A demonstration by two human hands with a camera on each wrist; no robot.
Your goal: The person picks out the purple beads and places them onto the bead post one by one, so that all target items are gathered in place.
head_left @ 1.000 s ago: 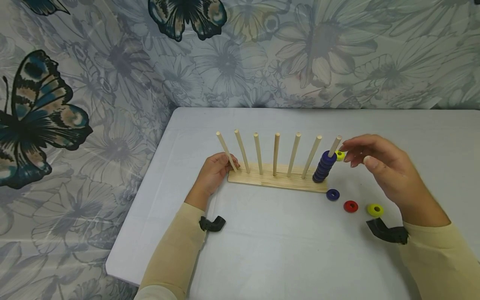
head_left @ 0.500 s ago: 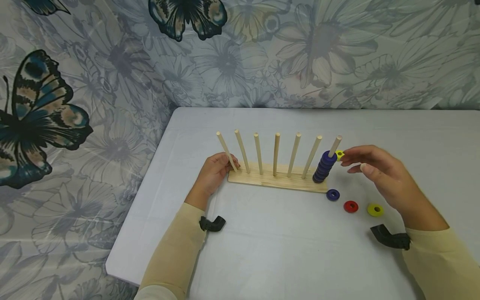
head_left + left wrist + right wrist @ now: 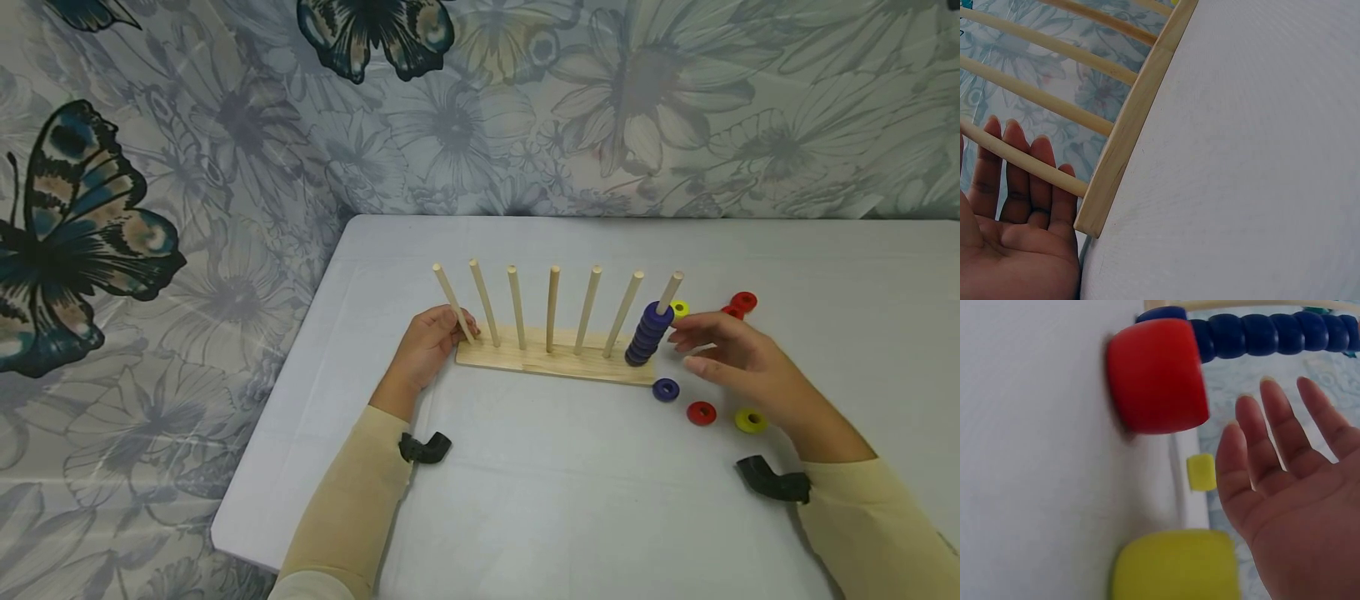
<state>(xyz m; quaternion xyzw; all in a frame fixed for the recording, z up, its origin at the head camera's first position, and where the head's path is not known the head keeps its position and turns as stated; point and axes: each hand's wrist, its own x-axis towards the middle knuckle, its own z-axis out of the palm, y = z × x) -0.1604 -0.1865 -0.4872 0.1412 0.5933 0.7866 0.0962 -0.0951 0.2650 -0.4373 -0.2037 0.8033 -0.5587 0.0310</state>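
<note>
A wooden peg rack (image 3: 551,357) with a row of upright pegs stands on the table. Several dark blue rings (image 3: 648,335) are stacked on its rightmost peg. At the far left peg (image 3: 1035,165) is my left hand (image 3: 431,343); in the left wrist view its fingers stretch out behind that peg, and the thumb is mostly cut off. Just right of the blue stack hovers my right hand (image 3: 731,358), fingers extended and apart, holding nothing. Below it lie a loose blue ring (image 3: 665,390), a red ring (image 3: 701,413) and a yellow ring (image 3: 751,420).
Behind the right hand sit red rings (image 3: 743,302), one partly covered by the fingers. Another yellow ring (image 3: 679,309) shows just behind the stack. The white table (image 3: 570,500) meets a floral backdrop (image 3: 465,150) with butterflies at its far and left sides.
My right hand has moved down and slightly left, closer to the blue stack, uncovering red rings behind it. The left hand and the peg rack have stayed put.
</note>
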